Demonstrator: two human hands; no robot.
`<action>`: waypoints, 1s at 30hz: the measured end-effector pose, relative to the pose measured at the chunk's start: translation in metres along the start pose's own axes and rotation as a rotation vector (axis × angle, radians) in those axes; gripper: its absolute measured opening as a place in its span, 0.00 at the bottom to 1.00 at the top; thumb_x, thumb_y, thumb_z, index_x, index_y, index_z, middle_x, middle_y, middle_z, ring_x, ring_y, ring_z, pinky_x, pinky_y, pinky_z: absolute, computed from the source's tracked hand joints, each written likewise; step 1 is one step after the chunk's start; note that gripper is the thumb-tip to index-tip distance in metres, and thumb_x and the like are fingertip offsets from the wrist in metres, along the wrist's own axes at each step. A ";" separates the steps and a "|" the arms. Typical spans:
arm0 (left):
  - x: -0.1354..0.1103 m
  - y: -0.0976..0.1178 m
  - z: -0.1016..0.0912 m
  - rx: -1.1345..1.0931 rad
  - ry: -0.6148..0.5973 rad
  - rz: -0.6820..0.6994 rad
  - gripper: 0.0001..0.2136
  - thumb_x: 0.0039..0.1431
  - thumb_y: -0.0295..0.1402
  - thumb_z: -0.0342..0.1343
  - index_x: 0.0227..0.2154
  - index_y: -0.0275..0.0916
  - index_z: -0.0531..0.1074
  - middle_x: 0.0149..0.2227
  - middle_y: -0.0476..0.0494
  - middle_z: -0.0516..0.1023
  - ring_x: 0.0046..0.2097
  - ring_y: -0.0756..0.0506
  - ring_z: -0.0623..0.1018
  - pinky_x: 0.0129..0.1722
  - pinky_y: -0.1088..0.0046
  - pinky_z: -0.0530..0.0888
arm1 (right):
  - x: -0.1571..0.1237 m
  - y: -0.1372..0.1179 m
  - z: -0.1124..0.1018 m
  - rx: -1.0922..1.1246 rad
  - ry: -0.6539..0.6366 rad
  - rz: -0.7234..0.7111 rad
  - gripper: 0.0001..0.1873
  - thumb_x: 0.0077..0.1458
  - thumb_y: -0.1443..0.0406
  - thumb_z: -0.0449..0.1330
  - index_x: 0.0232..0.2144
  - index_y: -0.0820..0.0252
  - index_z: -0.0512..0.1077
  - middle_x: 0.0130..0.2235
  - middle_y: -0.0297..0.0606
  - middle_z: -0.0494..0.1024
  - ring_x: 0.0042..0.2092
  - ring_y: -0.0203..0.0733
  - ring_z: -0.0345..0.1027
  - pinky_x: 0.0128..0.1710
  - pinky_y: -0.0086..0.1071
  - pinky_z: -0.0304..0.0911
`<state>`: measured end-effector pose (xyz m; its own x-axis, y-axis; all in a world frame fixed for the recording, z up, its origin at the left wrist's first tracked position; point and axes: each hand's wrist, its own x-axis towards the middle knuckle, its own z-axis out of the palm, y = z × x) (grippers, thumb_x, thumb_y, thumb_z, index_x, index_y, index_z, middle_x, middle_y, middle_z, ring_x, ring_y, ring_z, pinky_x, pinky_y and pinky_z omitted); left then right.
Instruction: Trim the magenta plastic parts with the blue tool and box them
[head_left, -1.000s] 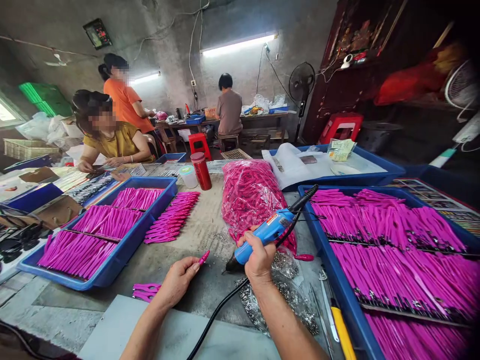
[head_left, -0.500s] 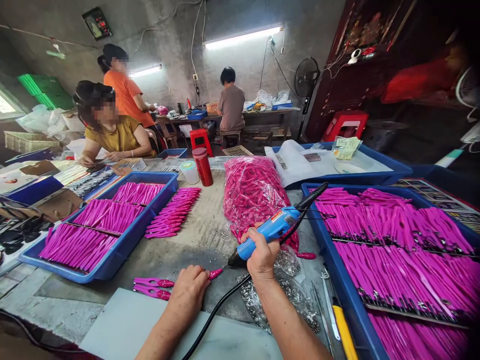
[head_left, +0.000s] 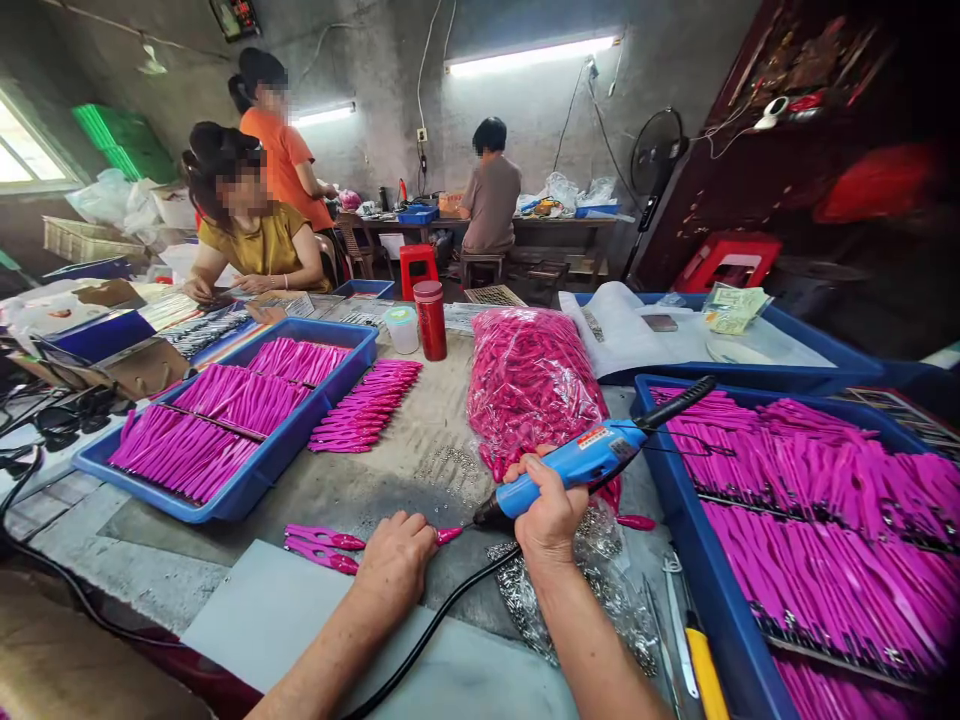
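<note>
Here, the right hand (head_left: 553,510) grips a blue electric screwdriver (head_left: 577,461); the left hand (head_left: 396,558) pins a magenta piece (head_left: 449,535).

There are three co-workers (head_left: 259,245), two white tube lamps (head_left: 532,57), two red plastic stools (head_left: 418,255), two magenta-filled blue plastic trays (head_left: 247,490), one red cylindrical bottle (head_left: 431,325), one blue electric screwdriver (head_left: 566,466) and one yellow-handled tool (head_left: 705,670).

A blue, black-nosed electric screwdriver (head_left: 568,466) is held aslant above the grey worktop (head_left: 433,408), its thin bit aimed down and leftward at the tip of 1 glossy magenta piece (head_left: 449,536), which is held low and nearly level, most of its length hidden.
</note>
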<state>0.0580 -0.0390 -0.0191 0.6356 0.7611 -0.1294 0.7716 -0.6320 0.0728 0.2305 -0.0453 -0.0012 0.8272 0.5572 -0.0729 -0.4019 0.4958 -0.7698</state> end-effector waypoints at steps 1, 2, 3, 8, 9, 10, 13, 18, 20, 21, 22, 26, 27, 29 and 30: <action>0.001 0.001 -0.001 0.000 -0.020 -0.028 0.13 0.64 0.28 0.44 0.31 0.39 0.74 0.33 0.44 0.75 0.38 0.45 0.72 0.37 0.69 0.64 | 0.000 0.000 0.000 0.000 0.000 0.001 0.19 0.32 0.61 0.64 0.29 0.60 0.63 0.17 0.28 0.67 0.18 0.38 0.61 0.20 0.31 0.59; 0.002 0.002 -0.003 0.000 -0.039 -0.056 0.13 0.64 0.28 0.44 0.31 0.39 0.74 0.34 0.43 0.75 0.39 0.44 0.72 0.37 0.69 0.65 | 0.000 0.001 0.000 0.002 0.000 0.002 0.19 0.32 0.61 0.64 0.29 0.60 0.63 0.17 0.28 0.67 0.18 0.38 0.61 0.20 0.31 0.59; 0.003 0.003 -0.004 -0.005 -0.055 -0.076 0.13 0.64 0.28 0.44 0.31 0.39 0.74 0.35 0.43 0.75 0.40 0.44 0.72 0.38 0.69 0.65 | 0.000 0.001 0.000 0.004 -0.002 0.003 0.19 0.32 0.61 0.64 0.29 0.60 0.63 0.17 0.27 0.67 0.18 0.37 0.61 0.21 0.31 0.59; 0.004 -0.001 -0.010 -0.103 -0.071 -0.068 0.10 0.63 0.30 0.46 0.33 0.40 0.73 0.37 0.44 0.75 0.42 0.44 0.73 0.41 0.70 0.67 | 0.000 0.001 -0.001 0.012 -0.013 -0.001 0.20 0.33 0.61 0.64 0.30 0.60 0.62 0.18 0.26 0.67 0.18 0.37 0.62 0.21 0.31 0.60; 0.004 -0.004 -0.010 -0.139 -0.059 -0.066 0.09 0.62 0.30 0.46 0.34 0.40 0.73 0.37 0.44 0.74 0.43 0.45 0.73 0.41 0.70 0.67 | 0.000 0.001 -0.001 0.013 -0.014 -0.004 0.19 0.33 0.60 0.64 0.30 0.60 0.62 0.17 0.27 0.66 0.18 0.37 0.61 0.21 0.31 0.59; 0.003 -0.006 -0.010 -0.182 -0.041 -0.065 0.10 0.62 0.30 0.46 0.33 0.40 0.73 0.37 0.45 0.74 0.42 0.45 0.73 0.42 0.70 0.68 | 0.000 0.001 -0.001 0.012 -0.016 -0.007 0.19 0.34 0.60 0.64 0.29 0.60 0.62 0.17 0.27 0.66 0.18 0.37 0.61 0.21 0.31 0.59; 0.003 -0.014 -0.009 -0.330 0.032 -0.051 0.12 0.62 0.32 0.44 0.30 0.39 0.72 0.33 0.46 0.73 0.38 0.47 0.73 0.40 0.72 0.69 | 0.001 0.002 -0.002 0.014 -0.025 -0.013 0.18 0.35 0.61 0.63 0.29 0.60 0.62 0.17 0.28 0.67 0.18 0.38 0.61 0.21 0.32 0.59; 0.005 -0.022 -0.014 -0.533 0.071 -0.044 0.13 0.60 0.36 0.43 0.30 0.40 0.72 0.30 0.47 0.73 0.34 0.48 0.73 0.36 0.73 0.70 | 0.005 0.008 -0.001 0.020 -0.019 -0.015 0.17 0.37 0.61 0.63 0.29 0.60 0.62 0.16 0.28 0.67 0.18 0.38 0.62 0.22 0.32 0.59; 0.007 -0.024 -0.017 -0.585 0.054 -0.063 0.13 0.58 0.37 0.44 0.31 0.40 0.73 0.30 0.47 0.74 0.34 0.47 0.73 0.36 0.72 0.70 | 0.005 0.008 -0.001 0.029 -0.013 -0.008 0.18 0.36 0.61 0.64 0.29 0.60 0.62 0.17 0.27 0.67 0.18 0.38 0.62 0.22 0.32 0.60; 0.007 -0.025 -0.018 -0.605 0.042 -0.072 0.13 0.58 0.38 0.44 0.32 0.40 0.73 0.31 0.47 0.75 0.35 0.47 0.74 0.37 0.72 0.70 | 0.006 0.008 0.000 0.036 -0.007 -0.004 0.18 0.35 0.61 0.64 0.29 0.60 0.62 0.17 0.27 0.67 0.18 0.38 0.62 0.22 0.33 0.60; 0.007 -0.026 -0.019 -0.623 0.030 -0.078 0.14 0.58 0.39 0.44 0.33 0.39 0.73 0.32 0.47 0.76 0.36 0.46 0.74 0.38 0.72 0.70 | 0.006 0.008 0.000 0.042 -0.006 0.000 0.18 0.35 0.61 0.64 0.29 0.59 0.62 0.17 0.26 0.67 0.18 0.38 0.62 0.23 0.33 0.61; 0.008 -0.029 -0.020 -0.675 0.004 -0.099 0.16 0.56 0.43 0.45 0.33 0.38 0.74 0.33 0.45 0.77 0.37 0.45 0.75 0.39 0.70 0.70 | 0.006 0.006 0.002 0.058 0.001 0.016 0.18 0.34 0.60 0.63 0.29 0.59 0.61 0.17 0.26 0.66 0.18 0.38 0.62 0.21 0.34 0.61; 0.008 -0.029 -0.020 -0.686 0.002 -0.102 0.17 0.56 0.44 0.45 0.33 0.38 0.74 0.33 0.45 0.77 0.37 0.45 0.74 0.39 0.70 0.70 | 0.006 0.005 0.003 0.062 0.003 0.022 0.18 0.34 0.60 0.63 0.29 0.58 0.61 0.17 0.25 0.66 0.17 0.38 0.61 0.20 0.33 0.61; 0.008 -0.029 -0.020 -0.699 -0.001 -0.104 0.17 0.55 0.45 0.46 0.33 0.38 0.74 0.32 0.45 0.77 0.36 0.45 0.74 0.38 0.70 0.70 | 0.006 0.004 0.004 0.071 0.007 0.029 0.19 0.34 0.60 0.64 0.29 0.58 0.61 0.17 0.25 0.66 0.17 0.37 0.61 0.19 0.32 0.60; 0.007 -0.029 -0.020 -0.701 -0.002 -0.107 0.17 0.55 0.45 0.46 0.32 0.38 0.74 0.32 0.45 0.77 0.36 0.45 0.74 0.38 0.71 0.70 | 0.006 0.004 0.004 0.075 0.007 0.033 0.19 0.33 0.61 0.64 0.29 0.59 0.61 0.17 0.25 0.66 0.16 0.37 0.60 0.18 0.32 0.59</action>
<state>0.0406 -0.0119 -0.0021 0.5559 0.8129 -0.1735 0.6655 -0.3102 0.6789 0.2321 -0.0378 -0.0018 0.8153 0.5699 -0.1019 -0.4570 0.5255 -0.7176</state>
